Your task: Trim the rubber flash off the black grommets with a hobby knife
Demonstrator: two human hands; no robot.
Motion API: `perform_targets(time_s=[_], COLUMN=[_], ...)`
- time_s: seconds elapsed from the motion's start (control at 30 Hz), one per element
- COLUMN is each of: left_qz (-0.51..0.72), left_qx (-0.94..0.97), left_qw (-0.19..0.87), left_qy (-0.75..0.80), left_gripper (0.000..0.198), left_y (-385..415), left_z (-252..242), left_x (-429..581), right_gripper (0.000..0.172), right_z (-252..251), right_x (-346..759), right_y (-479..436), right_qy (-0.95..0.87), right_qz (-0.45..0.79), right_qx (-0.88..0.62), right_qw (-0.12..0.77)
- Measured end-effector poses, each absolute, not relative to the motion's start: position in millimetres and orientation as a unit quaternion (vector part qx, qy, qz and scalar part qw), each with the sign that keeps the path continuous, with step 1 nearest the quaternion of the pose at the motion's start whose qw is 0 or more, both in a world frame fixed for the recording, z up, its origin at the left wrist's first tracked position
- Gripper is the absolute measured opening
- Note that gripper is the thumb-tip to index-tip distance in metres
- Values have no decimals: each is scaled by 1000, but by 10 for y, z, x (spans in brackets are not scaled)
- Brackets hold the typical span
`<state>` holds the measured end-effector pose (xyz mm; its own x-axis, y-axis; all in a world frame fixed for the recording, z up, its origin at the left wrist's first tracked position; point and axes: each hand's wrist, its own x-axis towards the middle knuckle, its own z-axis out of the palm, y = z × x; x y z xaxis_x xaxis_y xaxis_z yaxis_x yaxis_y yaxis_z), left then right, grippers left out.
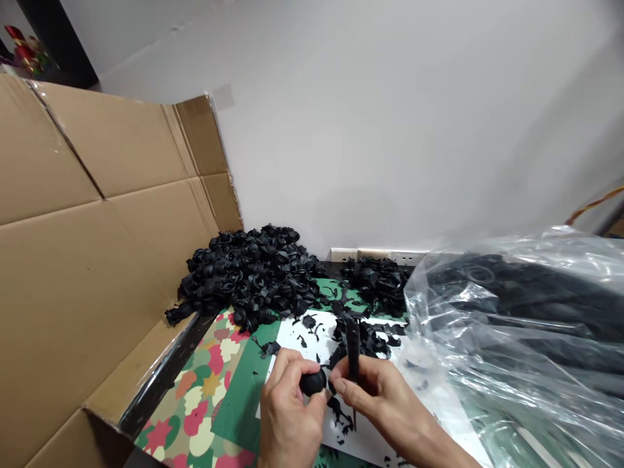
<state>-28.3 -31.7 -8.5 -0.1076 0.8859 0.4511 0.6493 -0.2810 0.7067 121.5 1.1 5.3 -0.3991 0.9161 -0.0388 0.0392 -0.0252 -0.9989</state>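
Note:
My left hand (292, 409) is closed around a rounded black rubber part (312, 382), held between thumb and fingers over the white sheet. Close beside it, my right hand (377, 396) grips a slim black-handled tool (353, 344). The tool stands upright in the grip, its thin tip pointing down; its exact kind is unclear. Right thumb and forefinger come together at the edge of the rubber part, and whether they pinch a scrap there cannot be made out. Black trimmings (344, 416) lie scattered below the hands on the white sheet (292, 331).
A large pile of black ribbed rubber parts (258, 273) lies at the back left beside a cardboard box (112, 260). Another heap of black scraps (377, 279) sits near the wall sockets (407, 258). At right, a clear plastic bag (526, 331) holds black pieces. Patterned paper (199, 403) covers the left side.

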Motion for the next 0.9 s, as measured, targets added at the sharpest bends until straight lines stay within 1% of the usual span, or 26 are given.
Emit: perform_targets(time_s=[0.13, 0.3, 0.47, 0.63, 0.7, 0.83, 0.9], left_qz=[445, 420, 413, 411, 408, 419, 432], left_qx=[680, 701, 723, 738, 734, 705, 693], left_qw=[74, 42, -2, -55, -41, 36, 65], left_qy=[578, 575, 553, 532, 541, 571, 574], left_gripper=[32, 33, 36, 38, 36, 27, 26], left_y=[-330, -331, -337, -336, -330, -323, -329], left_z=[-79, -78, -75, -65, -56, -48, -59], left_x=[-267, -252, -234, -202, -190, -176, -167], right_gripper=[23, 24, 23, 15, 13, 12, 12], right_z=[71, 102, 119, 122, 130, 144, 119], right_x=[1169, 1152, 1145, 1124, 1115, 1099, 1099], right_y=[-25, -11, -7, -21, -27, -52, -58], right_qy=[-625, -634, -638, -663, -686, -736, -749], right_qz=[562, 541, 545, 483, 447, 368, 333], right_qx=[-416, -441, -422, -443, -446, -460, -472], right_qw=[345, 334, 344, 362, 362, 335, 324])
